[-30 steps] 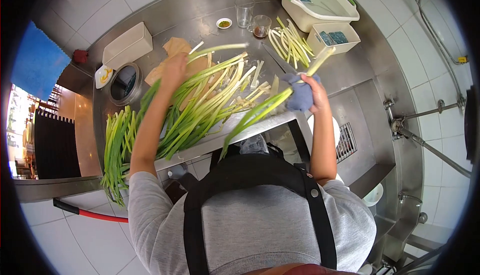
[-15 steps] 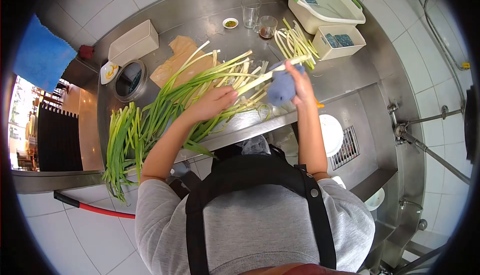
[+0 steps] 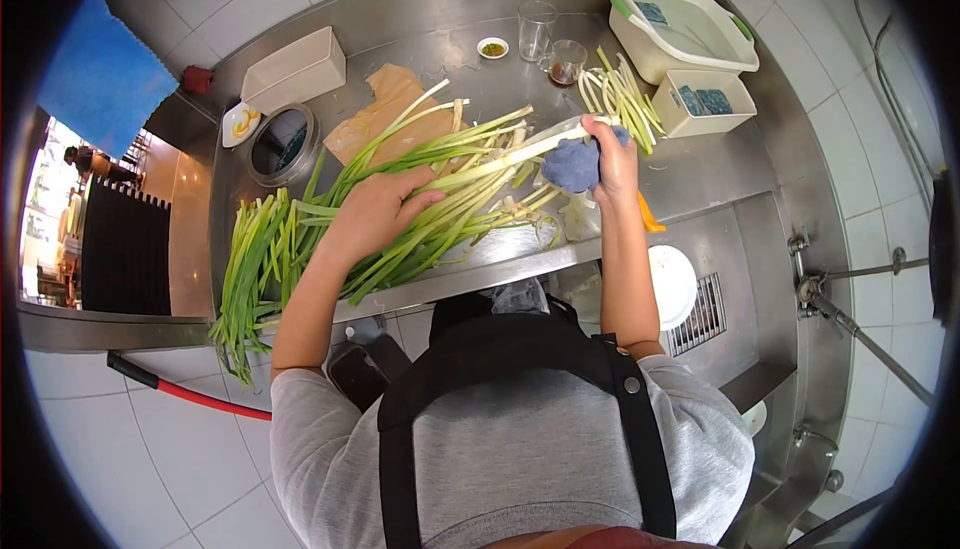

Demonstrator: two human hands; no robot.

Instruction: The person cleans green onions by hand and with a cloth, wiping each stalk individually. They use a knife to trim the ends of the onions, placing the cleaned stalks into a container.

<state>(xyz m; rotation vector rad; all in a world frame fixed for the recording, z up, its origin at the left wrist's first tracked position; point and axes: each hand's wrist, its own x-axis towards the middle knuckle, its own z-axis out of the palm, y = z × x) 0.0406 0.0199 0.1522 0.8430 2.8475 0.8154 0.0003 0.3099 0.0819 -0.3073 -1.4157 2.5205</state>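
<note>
The right hand (image 3: 615, 161) is closed around a bunched blue cloth (image 3: 572, 165) and the pale end of a spring onion (image 3: 520, 156), its thumb along the stalk. The left hand (image 3: 378, 214) is partly curled, thumb and forefinger apart, at the stalk's greener part; whether it grips or only touches is unclear. The spring onion slants between the hands, above a loose pile of spring onions (image 3: 400, 249) that spreads under and beyond the left hand, leaves leftward and white ends toward the right hand. Beyond the pile lies brown paper (image 3: 385, 114). Past the right hand is a smaller bunch of pale stalks (image 3: 622, 99), beside a cream bin (image 3: 700, 121) with blue-green pads and near a glass mug (image 3: 566, 64) of brown liquid. Just beside the right wrist is an orange object (image 3: 650, 213), partly hidden.
</note>
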